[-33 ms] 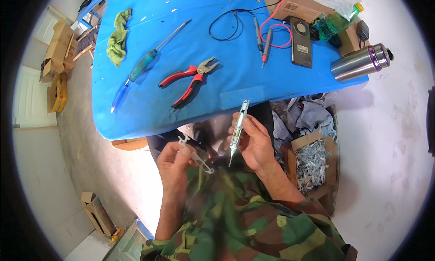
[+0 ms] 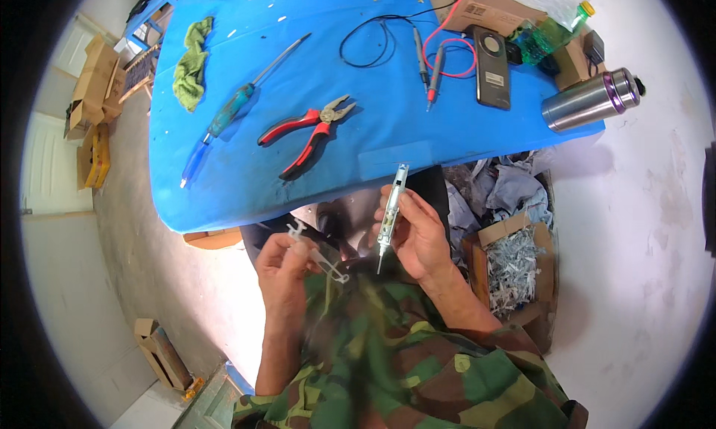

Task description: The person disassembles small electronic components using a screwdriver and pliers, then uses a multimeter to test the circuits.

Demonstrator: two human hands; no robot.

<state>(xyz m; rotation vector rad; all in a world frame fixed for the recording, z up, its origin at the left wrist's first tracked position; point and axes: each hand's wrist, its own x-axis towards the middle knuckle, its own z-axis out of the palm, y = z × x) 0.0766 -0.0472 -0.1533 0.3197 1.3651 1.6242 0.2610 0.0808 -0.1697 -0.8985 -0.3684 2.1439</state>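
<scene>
My left hand (image 2: 282,265) pinches a thin, whitish plastic piece (image 2: 327,265) between thumb and fingers. A forked end pokes out above the fingertips, and a narrow frame with a small ring slants down to the right. In my right hand (image 2: 419,231) is a slim, pale pen-shaped device (image 2: 390,219), held nearly upright, with small inner parts exposed and a thin rod at its lower end. The two pieces are apart, in front of my camouflage-patterned clothing. Beyond them, red-and-black pliers (image 2: 312,134) lie with jaws spread on the blue-covered table (image 2: 246,194).
Left of the pliers lie a screwdriver (image 2: 237,108) and a green cloth (image 2: 193,64). Toward the right are test probes (image 2: 434,79), a dark rectangular device (image 2: 492,67) and a steel flask (image 2: 589,101) by the edge. Below stands a carton of shredded material (image 2: 514,269).
My left hand and the whitish plastic piece have shifted very slightly left. The right hand and the pen-shaped device are almost unchanged. The table view has slid a little left.
</scene>
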